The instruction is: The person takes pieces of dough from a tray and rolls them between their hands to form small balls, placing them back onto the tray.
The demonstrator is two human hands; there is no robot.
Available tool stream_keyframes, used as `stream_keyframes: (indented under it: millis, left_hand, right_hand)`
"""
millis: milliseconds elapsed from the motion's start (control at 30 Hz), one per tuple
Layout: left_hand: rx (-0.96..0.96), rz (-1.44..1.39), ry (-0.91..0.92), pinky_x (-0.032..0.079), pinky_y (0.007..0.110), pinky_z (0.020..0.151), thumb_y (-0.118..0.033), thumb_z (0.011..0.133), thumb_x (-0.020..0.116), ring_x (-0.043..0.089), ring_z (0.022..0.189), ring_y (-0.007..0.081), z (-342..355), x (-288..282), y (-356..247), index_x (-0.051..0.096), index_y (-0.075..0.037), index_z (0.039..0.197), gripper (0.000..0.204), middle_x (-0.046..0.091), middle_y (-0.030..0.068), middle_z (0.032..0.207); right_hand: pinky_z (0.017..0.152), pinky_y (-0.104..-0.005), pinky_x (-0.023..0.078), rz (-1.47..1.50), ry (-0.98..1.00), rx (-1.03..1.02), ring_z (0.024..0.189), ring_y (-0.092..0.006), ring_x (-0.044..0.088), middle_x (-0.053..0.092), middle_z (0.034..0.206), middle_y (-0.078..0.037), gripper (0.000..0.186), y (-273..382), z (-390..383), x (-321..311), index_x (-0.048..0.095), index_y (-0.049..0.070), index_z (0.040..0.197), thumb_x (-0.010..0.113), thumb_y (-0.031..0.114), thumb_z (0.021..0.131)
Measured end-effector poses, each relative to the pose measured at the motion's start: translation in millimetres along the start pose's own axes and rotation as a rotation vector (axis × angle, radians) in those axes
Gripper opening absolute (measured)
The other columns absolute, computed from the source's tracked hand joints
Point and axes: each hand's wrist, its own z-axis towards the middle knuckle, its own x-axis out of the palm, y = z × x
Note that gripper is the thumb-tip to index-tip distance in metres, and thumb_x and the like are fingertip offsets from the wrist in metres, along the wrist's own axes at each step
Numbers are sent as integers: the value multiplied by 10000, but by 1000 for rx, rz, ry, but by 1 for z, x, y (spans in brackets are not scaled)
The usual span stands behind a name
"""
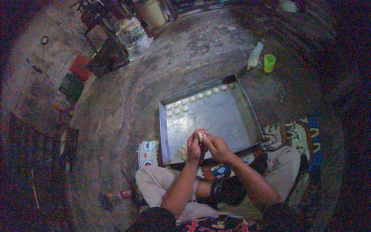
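My left hand [194,142] and my right hand [215,147] meet over the near half of a square metal tray [247,116], their fingers closed round a small pale piece of dough [201,136]. A larger dough lump [183,154] lies in the tray's near-left part, partly behind my left hand. Several small round dough pieces [200,96] form a row along the tray's far side, with a short second row at the far left. The tray rests before my crossed legs, by a cartoon-patterned mat [294,137].
A green cup [269,62] and a translucent bag [255,55] stand beyond the tray's right. Farther back are a white sack [135,38], a pale bucket [154,13] and dark furniture [106,58]. Red [80,66] and green [71,87] crates sit left. The floor [100,139] is bare concrete.
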Motion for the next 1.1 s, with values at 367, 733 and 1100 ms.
stream_keyframes:
  millis: [367, 733, 1100]
  left_hand:
    - [170, 571, 267, 445, 346, 959, -349, 1000, 483, 572, 1111, 225, -21, 17, -7, 584, -15, 1177, 391, 609, 118, 1196]
    - [-47, 95, -26, 463, 297, 851, -253, 1012, 436, 585, 930, 161, 1, -29, 28, 631, -18, 969, 308, 630, 85, 999]
    - [152, 377, 307, 351, 379, 1064, -455, 1023, 320, 488, 1244, 259, -17, 15, 6, 521, 20, 1289, 580, 529, 156, 1341]
  right_hand:
    - [509, -310, 418, -12, -49, 247, 542, -119, 525, 590, 615, -37, 507, -6, -2, -18, 636, -12, 729, 483, 398, 986]
    - [805, -372, 491, 34, 63, 311, 868, -270, 646, 675, 939, -168, 500, 8, 1, -1, 659, -27, 1040, 475, 433, 969]
    - [533, -299, 424, 22, -139, 280, 565, -97, 510, 592, 604, -38, 298, 13, 1, -14, 675, 10, 852, 587, 281, 941]
